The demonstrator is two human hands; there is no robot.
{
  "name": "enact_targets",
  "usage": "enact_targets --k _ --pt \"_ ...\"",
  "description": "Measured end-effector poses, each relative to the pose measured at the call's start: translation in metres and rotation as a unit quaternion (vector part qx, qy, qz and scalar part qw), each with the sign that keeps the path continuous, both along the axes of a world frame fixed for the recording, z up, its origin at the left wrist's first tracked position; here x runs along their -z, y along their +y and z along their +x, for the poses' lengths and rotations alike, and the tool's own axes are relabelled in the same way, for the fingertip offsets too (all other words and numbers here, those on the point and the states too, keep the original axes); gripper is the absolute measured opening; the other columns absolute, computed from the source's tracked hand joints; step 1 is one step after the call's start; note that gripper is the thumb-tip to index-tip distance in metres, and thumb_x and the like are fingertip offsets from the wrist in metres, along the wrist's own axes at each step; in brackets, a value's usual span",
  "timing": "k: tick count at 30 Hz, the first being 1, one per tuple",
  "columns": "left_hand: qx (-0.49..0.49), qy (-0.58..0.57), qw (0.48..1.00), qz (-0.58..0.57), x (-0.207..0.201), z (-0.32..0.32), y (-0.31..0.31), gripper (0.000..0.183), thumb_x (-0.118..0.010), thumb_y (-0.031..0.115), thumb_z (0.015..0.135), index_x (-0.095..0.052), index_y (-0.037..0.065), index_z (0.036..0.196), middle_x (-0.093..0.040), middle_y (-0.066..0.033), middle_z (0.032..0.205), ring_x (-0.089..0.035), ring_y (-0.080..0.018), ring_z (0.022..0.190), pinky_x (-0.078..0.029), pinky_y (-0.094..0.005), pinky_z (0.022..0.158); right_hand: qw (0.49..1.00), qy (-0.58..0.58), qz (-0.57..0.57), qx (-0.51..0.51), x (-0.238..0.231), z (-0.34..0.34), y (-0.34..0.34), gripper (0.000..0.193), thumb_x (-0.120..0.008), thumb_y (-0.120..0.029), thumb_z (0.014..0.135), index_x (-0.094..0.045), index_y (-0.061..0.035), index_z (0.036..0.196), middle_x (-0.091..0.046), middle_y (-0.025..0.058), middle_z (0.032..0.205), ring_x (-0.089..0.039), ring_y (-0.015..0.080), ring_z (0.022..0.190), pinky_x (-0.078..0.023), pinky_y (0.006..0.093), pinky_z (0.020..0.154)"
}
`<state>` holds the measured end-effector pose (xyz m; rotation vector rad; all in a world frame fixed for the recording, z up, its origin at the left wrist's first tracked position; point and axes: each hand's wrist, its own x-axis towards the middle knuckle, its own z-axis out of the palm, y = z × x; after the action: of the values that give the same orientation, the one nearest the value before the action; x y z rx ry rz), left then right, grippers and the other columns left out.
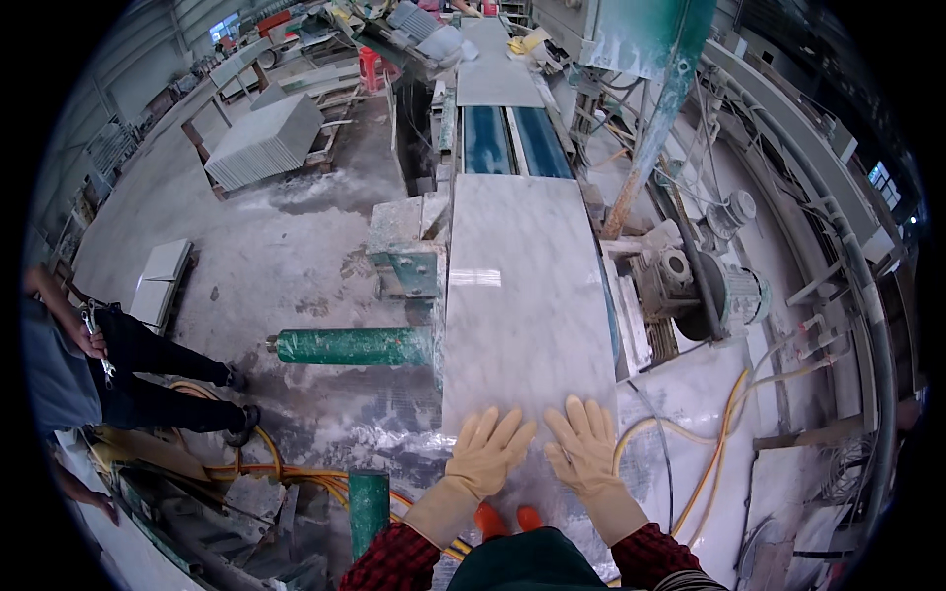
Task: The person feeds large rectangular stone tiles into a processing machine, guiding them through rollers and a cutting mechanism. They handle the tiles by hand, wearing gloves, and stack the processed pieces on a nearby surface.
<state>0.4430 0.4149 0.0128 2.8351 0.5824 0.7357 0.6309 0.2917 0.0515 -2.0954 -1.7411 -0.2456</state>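
Observation:
A long white marble slab with grey veining lies flat in front of me, its far part on a conveyor with blue belts. My left hand, in a cream rubber glove, rests with fingers spread over the left part of the slab's near edge. Close beside it, my right hand, gloved the same way, has its fingers spread flat at the right part of that edge. Both thumbs point inward. Farther along the line lies another pale slab, apart from the near one.
A green roller juts out left of the conveyor, and a motor stands on its right. Orange hoses cross the floor. A person holding wrenches stands at left. Stacked slabs sit behind.

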Motion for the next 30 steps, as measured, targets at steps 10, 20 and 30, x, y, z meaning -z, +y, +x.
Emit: enact_targets --k 10,20,30 --pt "-0.021 0.034 0.998 -0.051 -0.014 0.067 0.086 0.049 -0.072 0.026 0.091 -0.063 0.023 0.139 -0.058 -0.0058 0.146 -0.052 -0.0354 0.129 -0.039 -0.0525 0.109 0.999 0.047 -0.022 -0.015 0.003 0.063 0.099 0.048 -0.067 -0.034 0.088 -0.069 -0.0131 0.132 -0.059 0.0168 0.138 -0.055 0.0383 0.123 -0.043 0.0510 0.106" --pt "-0.050 0.110 0.990 -0.075 -0.015 0.160 0.233 0.047 -0.062 0.033 0.103 -0.058 0.028 0.149 -0.045 -0.0082 0.163 -0.040 -0.0420 0.148 -0.030 -0.0515 0.123 0.996 0.087 -0.032 -0.017 0.019 0.158 0.239 0.051 -0.069 -0.027 0.091 -0.064 -0.0169 0.141 -0.053 0.0165 0.152 -0.048 0.0396 0.138 -0.035 0.0499 0.120" --pt "-0.040 0.106 0.991 -0.065 -0.014 0.207 0.306 0.049 -0.063 0.030 0.103 -0.056 0.028 0.151 -0.046 -0.0091 0.163 -0.038 -0.0428 0.150 -0.029 -0.0508 0.124 0.993 0.096 -0.060 -0.025 0.015 0.209 0.313 0.053 -0.069 -0.026 0.092 -0.062 -0.0201 0.144 -0.049 0.0157 0.157 -0.045 0.0393 0.142 -0.036 0.0483 0.120"
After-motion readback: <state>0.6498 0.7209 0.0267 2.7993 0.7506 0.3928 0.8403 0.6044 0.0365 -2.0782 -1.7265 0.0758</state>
